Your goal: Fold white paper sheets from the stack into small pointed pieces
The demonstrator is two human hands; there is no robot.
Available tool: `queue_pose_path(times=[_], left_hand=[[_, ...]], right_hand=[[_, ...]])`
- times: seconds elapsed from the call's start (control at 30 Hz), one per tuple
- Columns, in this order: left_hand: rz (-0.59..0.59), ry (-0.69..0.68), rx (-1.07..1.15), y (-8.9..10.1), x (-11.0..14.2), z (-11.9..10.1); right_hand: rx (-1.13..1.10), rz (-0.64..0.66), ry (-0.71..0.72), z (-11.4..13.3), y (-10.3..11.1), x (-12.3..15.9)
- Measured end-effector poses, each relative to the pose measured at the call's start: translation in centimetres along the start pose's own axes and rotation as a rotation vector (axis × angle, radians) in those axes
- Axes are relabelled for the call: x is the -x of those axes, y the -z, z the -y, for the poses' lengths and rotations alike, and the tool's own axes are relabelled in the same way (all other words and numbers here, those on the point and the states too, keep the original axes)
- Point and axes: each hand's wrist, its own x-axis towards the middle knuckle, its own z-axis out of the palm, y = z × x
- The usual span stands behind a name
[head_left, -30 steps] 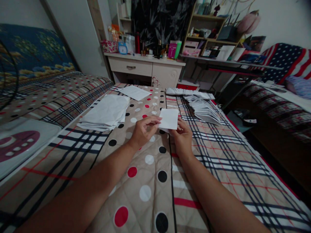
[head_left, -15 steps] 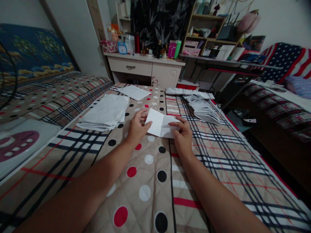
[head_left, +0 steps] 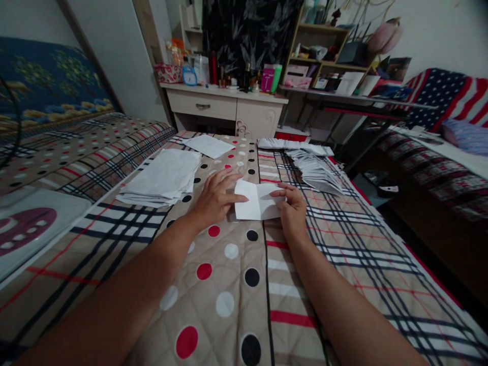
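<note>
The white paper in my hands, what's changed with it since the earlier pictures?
The white paper was folded into a small square; now it's opened out, with a crease between two panels. Your left hand has shifted slightly left, fingers more spread, thumb over the left panel. Your right hand still holds the right side. The paper stack and folded papers stayed put.

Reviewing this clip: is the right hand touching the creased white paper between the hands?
Touching. The head view shows the right hand with its thumb and fingers on the right edge of the creased white paper.
</note>
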Motion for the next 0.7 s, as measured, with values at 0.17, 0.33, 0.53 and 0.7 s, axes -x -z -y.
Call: queue_pose_path(times=[0.17,0.33,0.53,0.7], left_hand=[[0.033,-0.165,-0.095,1.0,-0.6,-2.2],[0.118,-0.302,-0.112,0.5,-0.5,-2.9],[0.230,-0.359,-0.216,0.1,0.7,-4.2],[0.274,-0.327,-0.260,0.5,1.6,-5.4]], right_hand=[[-0.043,0.060,0.006,0.1,-0.1,0.1],[0.028,0.136,0.053,-0.4,-0.3,0.0],[0.234,0.180,0.133,-0.2,-0.8,0.2],[0.229,0.288,-0.011,-0.3,-0.8,0.4]])
